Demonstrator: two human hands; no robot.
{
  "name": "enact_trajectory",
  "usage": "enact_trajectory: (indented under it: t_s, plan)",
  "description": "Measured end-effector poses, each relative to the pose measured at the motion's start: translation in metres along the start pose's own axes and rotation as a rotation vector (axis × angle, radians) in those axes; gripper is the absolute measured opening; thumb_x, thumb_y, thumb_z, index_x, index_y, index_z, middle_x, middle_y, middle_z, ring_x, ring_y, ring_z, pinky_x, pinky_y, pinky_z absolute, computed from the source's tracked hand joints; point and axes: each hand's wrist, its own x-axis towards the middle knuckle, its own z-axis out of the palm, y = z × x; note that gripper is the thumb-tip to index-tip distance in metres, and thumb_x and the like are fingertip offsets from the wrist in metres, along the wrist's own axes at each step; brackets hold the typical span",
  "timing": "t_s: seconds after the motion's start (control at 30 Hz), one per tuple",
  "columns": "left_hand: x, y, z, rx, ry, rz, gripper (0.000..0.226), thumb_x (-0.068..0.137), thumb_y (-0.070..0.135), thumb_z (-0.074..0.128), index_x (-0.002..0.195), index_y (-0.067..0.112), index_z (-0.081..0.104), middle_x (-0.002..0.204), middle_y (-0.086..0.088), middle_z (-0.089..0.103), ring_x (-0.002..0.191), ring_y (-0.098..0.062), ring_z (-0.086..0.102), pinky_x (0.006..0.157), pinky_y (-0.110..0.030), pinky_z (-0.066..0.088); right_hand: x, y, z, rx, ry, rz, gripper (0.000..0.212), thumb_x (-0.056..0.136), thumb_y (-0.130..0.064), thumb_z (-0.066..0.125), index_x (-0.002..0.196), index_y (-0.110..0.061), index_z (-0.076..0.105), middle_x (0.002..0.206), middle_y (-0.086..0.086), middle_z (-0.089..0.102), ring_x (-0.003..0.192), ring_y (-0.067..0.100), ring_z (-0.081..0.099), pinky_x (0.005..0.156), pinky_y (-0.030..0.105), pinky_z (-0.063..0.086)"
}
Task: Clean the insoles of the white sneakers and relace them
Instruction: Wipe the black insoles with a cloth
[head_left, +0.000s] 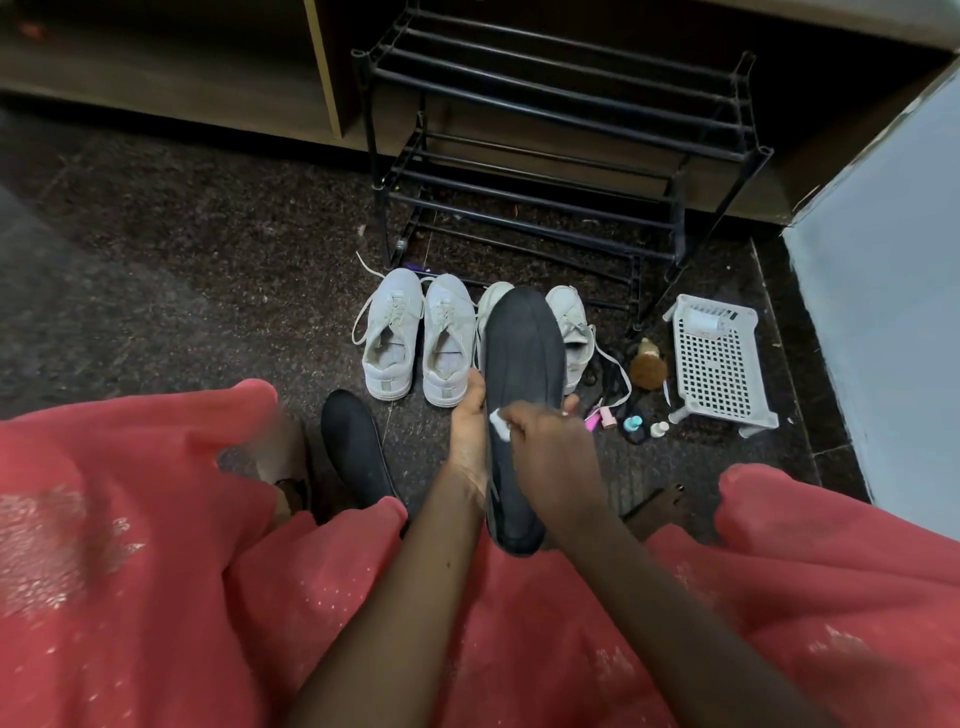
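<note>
Pink skirt fabric (156, 597) fills the lower frame, with both forearms reaching forward over it. Left hand (467, 431): palm up, fingers curled under and around a dark insole (522, 353), gripping it at mid-length; its fingertips (571, 402) show at the insole's right edge. The insole is held raised, toe end pointing away from the person, heel end over the lap. Right hand (550, 457): lies on top of the insole, fingers closed on a small white cloth (500, 425) pressed to the insole's surface near its left edge, just beside the left palm. A second insole (356, 452) lies on the dark floor (182, 260), left of the left forearm. Beyond the hands, four white sneakers stand in a row: the left pair (392, 332) fully visible, the right pair (571, 322) partly hidden behind the raised insole. A black shoe rack (545, 130) stands behind them; a white basket (719, 358), a brush (648, 366) and small bottles (631, 423) lie to the right.
</note>
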Motion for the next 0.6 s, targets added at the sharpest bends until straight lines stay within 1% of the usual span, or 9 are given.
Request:
enact_trajectory:
  t_s: [0.1, 0.13, 0.2, 0.27, 0.3, 0.37, 0.43, 0.5, 0.6]
  plan:
    - [0.004, -0.002, 0.001, 0.015, -0.011, 0.009, 0.07, 0.1, 0.046, 0.026, 0.075, 0.003, 0.075, 0.074, -0.015, 0.072, 0.067, -0.02, 0.071, 0.056, -0.024, 0.057, 0.036, 0.009, 0.004, -0.06, -0.059, 0.056, 0.021, 0.08, 0.003, 0.054, 0.089, -0.008, 0.069, 0.074, 0.019, 0.068, 0.068, 0.034, 0.065, 0.059, 0.037, 0.051]
    - [0.005, -0.004, 0.002, 0.016, -0.017, 0.011, 0.071, 0.1, 0.044, 0.026, 0.07, 0.004, 0.076, 0.071, -0.014, 0.072, 0.065, -0.02, 0.071, 0.054, -0.023, 0.056, 0.045, 0.01, 0.002, -0.051, -0.044, 0.082, 0.023, 0.082, 0.003, 0.053, 0.093, -0.008, 0.07, 0.077, 0.019, 0.069, 0.071, 0.034, 0.065, 0.06, 0.038, 0.052]
    - [0.009, -0.005, 0.0, 0.001, -0.056, -0.016, 0.072, 0.1, 0.044, 0.025, 0.068, 0.004, 0.076, 0.072, -0.014, 0.072, 0.066, -0.019, 0.071, 0.057, -0.023, 0.057, 0.046, 0.01, 0.0, -0.02, 0.012, 0.067, 0.025, 0.077, 0.005, 0.06, 0.091, -0.011, 0.072, 0.072, 0.016, 0.07, 0.065, 0.031, 0.066, 0.056, 0.033, 0.052]
    - [0.01, -0.002, -0.002, -0.017, -0.066, -0.041, 0.073, 0.098, 0.05, 0.026, 0.079, 0.001, 0.076, 0.083, -0.018, 0.072, 0.074, -0.023, 0.072, 0.064, -0.028, 0.059, 0.024, 0.004, -0.003, -0.014, 0.105, -0.027, 0.02, 0.066, 0.002, 0.067, 0.076, -0.014, 0.073, 0.06, 0.006, 0.068, 0.051, 0.022, 0.064, 0.047, 0.023, 0.047]
    - [0.009, -0.001, -0.003, -0.046, -0.067, -0.059, 0.073, 0.096, 0.054, 0.026, 0.092, -0.002, 0.073, 0.093, -0.02, 0.07, 0.078, -0.027, 0.071, 0.068, -0.033, 0.059, 0.009, 0.0, -0.006, -0.015, 0.13, -0.076, 0.015, 0.065, -0.005, 0.064, 0.068, -0.017, 0.072, 0.055, 0.0, 0.067, 0.047, 0.017, 0.062, 0.043, 0.021, 0.044]
    - [0.009, 0.002, -0.003, -0.078, -0.078, -0.092, 0.077, 0.092, 0.062, 0.025, 0.12, -0.002, 0.057, 0.111, -0.022, 0.064, 0.086, -0.032, 0.07, 0.072, -0.04, 0.057, -0.017, -0.006, -0.011, -0.022, 0.101, -0.145, 0.021, 0.066, -0.017, 0.049, 0.054, -0.02, 0.065, 0.047, -0.002, 0.06, 0.04, 0.013, 0.056, 0.04, 0.023, 0.04]
    - [0.009, 0.003, -0.001, -0.065, -0.081, -0.1, 0.079, 0.091, 0.065, 0.025, 0.128, 0.0, 0.049, 0.114, -0.022, 0.062, 0.088, -0.033, 0.069, 0.073, -0.04, 0.057, -0.024, -0.003, -0.008, -0.038, 0.069, -0.179, 0.026, 0.066, -0.021, 0.039, 0.048, -0.018, 0.058, 0.044, -0.001, 0.055, 0.039, 0.015, 0.053, 0.04, 0.025, 0.035]
    - [0.009, 0.002, 0.0, -0.052, -0.075, -0.073, 0.075, 0.093, 0.061, 0.027, 0.116, -0.001, 0.061, 0.106, -0.023, 0.067, 0.084, -0.032, 0.07, 0.071, -0.039, 0.059, -0.009, 0.008, -0.003, -0.087, 0.08, -0.191, 0.024, 0.067, -0.019, 0.039, 0.053, -0.017, 0.059, 0.048, -0.001, 0.056, 0.041, 0.017, 0.055, 0.038, 0.019, 0.034]
    - [0.006, -0.001, 0.006, 0.046, -0.104, -0.034, 0.069, 0.097, 0.05, 0.028, 0.081, 0.004, 0.077, 0.085, -0.015, 0.073, 0.074, -0.022, 0.072, 0.063, -0.029, 0.059, 0.031, 0.027, 0.0, -0.153, 0.082, -0.126, 0.013, 0.068, -0.007, 0.055, 0.061, -0.014, 0.063, 0.054, 0.004, 0.06, 0.046, 0.022, 0.058, 0.04, 0.022, 0.04]
